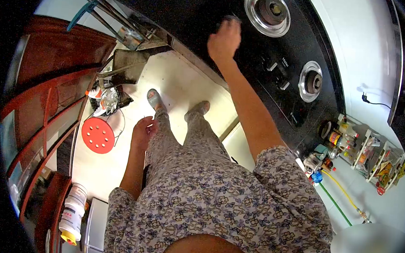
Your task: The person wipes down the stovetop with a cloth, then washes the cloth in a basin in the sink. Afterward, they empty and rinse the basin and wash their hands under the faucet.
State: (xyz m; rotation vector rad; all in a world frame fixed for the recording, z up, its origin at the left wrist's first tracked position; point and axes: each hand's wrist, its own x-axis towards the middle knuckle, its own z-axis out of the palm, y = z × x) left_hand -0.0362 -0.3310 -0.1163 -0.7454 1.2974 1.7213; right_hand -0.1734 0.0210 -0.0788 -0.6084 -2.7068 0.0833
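My right hand (225, 40) reaches over the black gas stove (191, 14), fingers bent and pressed down near the large burner (267, 13). Under its fingertips is a small dark thing, blurred and mostly covered, whose kind I cannot make out. To the right of this hand are the stove knobs (273, 66) and a smaller burner (312, 81). At my side hangs my left hand (144, 130), empty, its fingers loosely bent and apart. It is close to my patterned trouser leg (162, 133).
A red round stool (98, 135) stands on the floor at left, near a bag (109, 100) and a dustpan (127, 66). White buckets (73, 213) are at lower left. Bottles (341, 138), a rack (379, 160) and a yellow hose (342, 188) are at right.
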